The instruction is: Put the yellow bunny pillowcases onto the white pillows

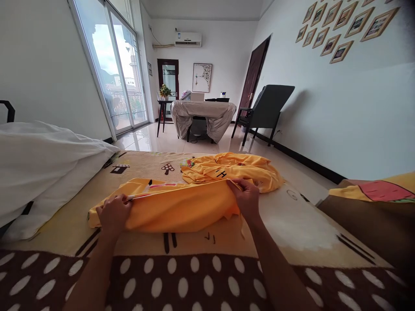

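Observation:
An orange cloth is stretched between my two hands, its upper edge pulled nearly straight above the patterned blanket. My left hand is closed on the edge at the left, with a thin white strip showing by the fingers. At the right, my right hand pinches the other end of that edge. Just behind lies a crumpled heap of orange fabric with dark lettering. Part of the held cloth rests on the blanket at the left, and some fingertips are hidden by the fabric.
White fabric is bunched at the left. A brown box with orange and red cloth over it stands at the right edge. Farther off are a covered table, a dark chair and glass doors.

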{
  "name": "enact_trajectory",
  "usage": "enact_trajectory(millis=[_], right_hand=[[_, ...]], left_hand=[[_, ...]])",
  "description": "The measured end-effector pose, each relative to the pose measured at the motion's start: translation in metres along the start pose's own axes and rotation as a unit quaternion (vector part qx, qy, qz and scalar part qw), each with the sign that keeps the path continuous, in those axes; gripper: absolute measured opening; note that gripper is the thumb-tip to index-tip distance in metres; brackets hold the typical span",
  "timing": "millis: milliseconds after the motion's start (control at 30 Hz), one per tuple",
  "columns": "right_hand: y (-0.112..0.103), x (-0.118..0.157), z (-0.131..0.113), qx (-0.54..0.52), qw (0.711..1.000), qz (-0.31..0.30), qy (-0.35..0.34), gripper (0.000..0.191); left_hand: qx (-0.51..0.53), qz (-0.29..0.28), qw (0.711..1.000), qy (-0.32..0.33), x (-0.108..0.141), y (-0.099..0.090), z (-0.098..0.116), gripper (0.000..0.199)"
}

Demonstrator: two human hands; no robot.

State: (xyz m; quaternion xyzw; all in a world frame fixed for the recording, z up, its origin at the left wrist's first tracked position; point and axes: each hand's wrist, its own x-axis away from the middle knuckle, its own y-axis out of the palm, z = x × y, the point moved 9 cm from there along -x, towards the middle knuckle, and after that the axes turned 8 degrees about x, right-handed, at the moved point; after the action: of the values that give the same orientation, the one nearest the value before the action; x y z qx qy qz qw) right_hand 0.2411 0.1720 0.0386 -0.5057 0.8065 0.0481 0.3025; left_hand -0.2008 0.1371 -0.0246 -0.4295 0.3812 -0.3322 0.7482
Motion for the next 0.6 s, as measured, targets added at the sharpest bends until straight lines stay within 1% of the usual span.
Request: enact_trajectory(millis=[100,167,233,267,333,400,467,533,600], right_hand=[[-0.007,-0.002,0.002,0.003,1.000,0.028,-0.003,0.035],[-0.015,-0.004,0.003,0.005,0.998,0.058,-0.004,0.033],[-0.022,-0.005,0.005,0.001,0.997,0.083,0.003,0.032],[-0.024,-0.007,0.007,-0.004,0.996,0.089,0.009,0.032],[-0.026,-0.009,0.012,-0.018,0.995,0.094,0.024,0.032],[-0.027,-0.010,0.016,-0.031,0.994,0.095,0.034,0.032],[-0.027,-0.011,0.019,-0.041,0.994,0.097,0.041,0.032],[-0.026,-0.011,0.020,-0.047,0.993,0.094,0.045,0.032],[-0.026,-0.011,0.021,-0.052,0.993,0.093,0.048,0.032]], left_hand=[[0.011,-0.028,0.999,0.016,-0.001,0.013,0.004,0.028],[0.012,-0.020,0.999,0.030,-0.001,0.014,0.010,0.027],[0.009,-0.004,0.998,0.066,0.000,0.011,0.022,0.030],[0.009,0.000,0.996,0.092,0.001,0.009,0.030,0.027],[0.009,-0.007,0.989,0.146,0.005,0.009,0.046,0.019],[0.012,-0.015,0.985,0.172,0.008,0.008,0.056,0.016],[0.014,-0.007,0.986,0.167,0.009,0.005,0.056,0.016],[0.018,0.005,0.989,0.147,0.007,0.002,0.049,0.019],[0.031,0.006,0.991,0.129,0.004,0.002,0.040,0.021]])
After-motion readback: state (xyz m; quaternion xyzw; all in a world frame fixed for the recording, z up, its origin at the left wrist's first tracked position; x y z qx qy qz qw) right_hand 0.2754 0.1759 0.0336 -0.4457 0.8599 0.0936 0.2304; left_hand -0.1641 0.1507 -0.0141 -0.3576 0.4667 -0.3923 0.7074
